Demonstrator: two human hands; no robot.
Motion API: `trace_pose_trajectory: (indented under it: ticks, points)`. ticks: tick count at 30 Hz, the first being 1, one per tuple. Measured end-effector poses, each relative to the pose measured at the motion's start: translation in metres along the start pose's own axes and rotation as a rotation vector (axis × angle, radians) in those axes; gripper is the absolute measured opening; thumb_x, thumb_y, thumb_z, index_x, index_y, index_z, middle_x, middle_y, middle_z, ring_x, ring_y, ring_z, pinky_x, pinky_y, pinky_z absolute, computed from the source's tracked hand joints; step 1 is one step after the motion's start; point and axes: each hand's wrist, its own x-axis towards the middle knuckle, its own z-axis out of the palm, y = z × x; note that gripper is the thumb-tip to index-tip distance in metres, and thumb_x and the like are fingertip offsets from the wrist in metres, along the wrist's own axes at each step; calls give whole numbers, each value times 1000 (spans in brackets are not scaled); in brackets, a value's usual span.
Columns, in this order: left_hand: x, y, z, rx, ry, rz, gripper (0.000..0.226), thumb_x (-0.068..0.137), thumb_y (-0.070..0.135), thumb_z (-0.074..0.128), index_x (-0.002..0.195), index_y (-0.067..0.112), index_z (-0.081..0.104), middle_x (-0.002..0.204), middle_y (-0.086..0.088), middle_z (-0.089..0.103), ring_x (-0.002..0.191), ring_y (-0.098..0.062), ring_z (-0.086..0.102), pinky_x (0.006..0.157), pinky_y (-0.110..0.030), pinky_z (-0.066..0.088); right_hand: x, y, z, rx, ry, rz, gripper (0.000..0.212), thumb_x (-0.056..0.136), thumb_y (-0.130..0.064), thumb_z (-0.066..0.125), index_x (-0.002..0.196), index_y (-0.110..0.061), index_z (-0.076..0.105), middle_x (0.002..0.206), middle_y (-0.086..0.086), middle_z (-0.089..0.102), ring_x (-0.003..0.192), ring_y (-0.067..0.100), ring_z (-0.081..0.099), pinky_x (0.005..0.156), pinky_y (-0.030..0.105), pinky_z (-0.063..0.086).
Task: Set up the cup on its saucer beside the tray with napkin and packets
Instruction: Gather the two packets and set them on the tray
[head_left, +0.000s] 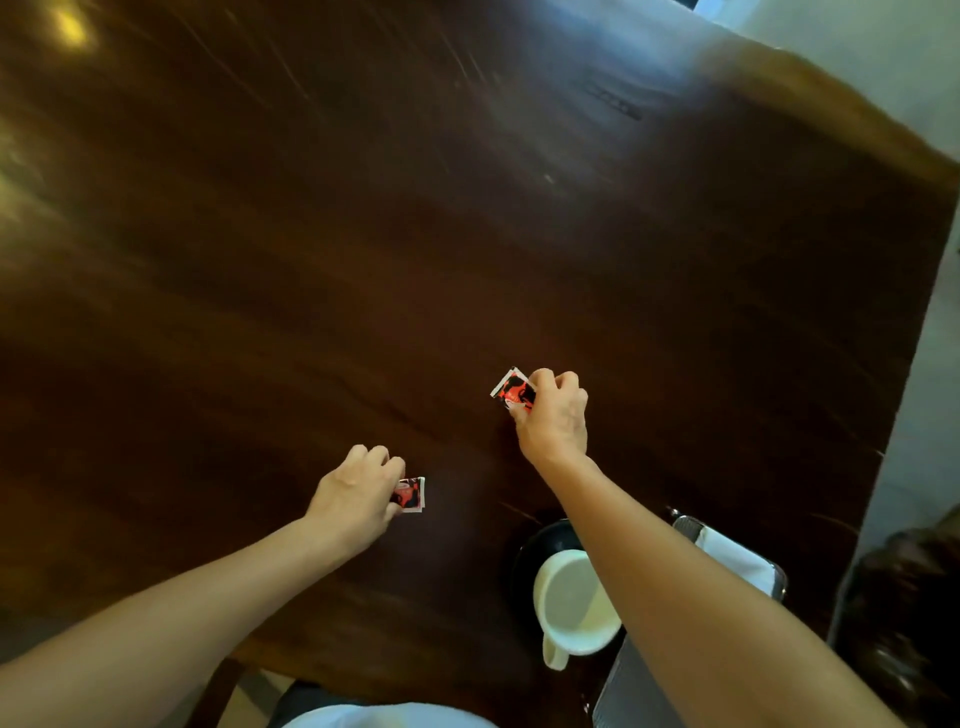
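The right forearm hides much of the cup (569, 603), its dark saucer (540, 540) and the tray (727, 558) holding the napkin (737, 564); fingers cover part of each packet, whose print is unreadable through blur.

Two bare forearms come up from the bottom of the frame, one from the lower left corner and one from the lower right, and neither shows a sleeve, watch, bracelet or ring. The left hand (358, 496) sits just left of the frame's centre and the right hand (553, 415) a little higher and to the right. At the bottom centre edge a pale, whitish curve of clothing shows, with darker fabric just above it, too blurred to name.
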Motion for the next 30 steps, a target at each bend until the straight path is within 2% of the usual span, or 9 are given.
trace_pose_trajectory:
  ticks: [5,7,12,15,18,22,25,27,30]
  points:
    - [2,1,-11,-250,-11,-93,12,86,23,71,87,28,61,87,6,64,83,-15,61,66,-31,50,-5,6,3,86,-131,-22,17,94,-29,66,102,-17,57,106,4,56,99,26,57,81,44,54]
    - [2,3,-20,-385,-19,-124,14,84,25,74,84,30,62,83,5,67,76,-14,63,63,-32,51,-13,8,0,215,-194,-27,8,94,-24,67,96,-21,60,94,-1,61,88,20,61,70,35,54]
    - [-2,20,-47,-565,53,-106,8,82,29,78,82,30,70,74,12,68,69,-7,65,58,-23,45,-36,14,-23,438,-202,-30,15,88,-16,73,93,-30,68,89,-5,65,78,10,63,56,21,46]
    - [-7,38,-63,-669,90,-117,10,80,35,80,79,30,72,73,12,72,69,-3,66,57,-20,45,-54,23,-43,617,-187,-21,12,85,-18,77,87,-29,72,86,-1,70,82,16,67,70,32,56]
    - [-16,58,-76,-811,84,-95,15,78,38,82,82,28,72,81,6,75,77,-9,70,67,-28,58,-74,36,-63,833,-202,-22,8,83,-18,79,85,-24,74,90,3,76,93,20,72,84,37,59]
    - [-33,88,-86,-1062,6,-25,18,82,20,80,93,11,69,96,-11,76,87,-21,76,73,-40,64,-103,59,-82,1056,-236,-36,9,87,-7,74,88,-16,74,87,8,75,88,21,74,81,40,62]
    - [-50,111,-87,-1123,-16,39,16,87,8,73,101,9,66,97,-21,75,84,-29,77,73,-42,64,-125,79,-93,1112,-242,-67,14,92,-2,66,94,-13,75,91,15,73,86,27,73,85,48,62]
    - [-61,128,-85,-1102,-6,57,18,87,6,72,104,11,68,95,-20,76,82,-28,77,73,-40,64,-140,93,-100,1125,-270,-84,16,95,-3,62,98,-14,73,95,16,72,87,30,73,84,50,62]
    - [-74,154,-80,-1053,0,70,18,86,11,75,103,15,71,92,-16,77,82,-24,76,78,-40,64,-162,115,-112,1133,-321,-159,16,97,-3,61,107,-10,72,98,16,72,88,28,74,71,42,65]
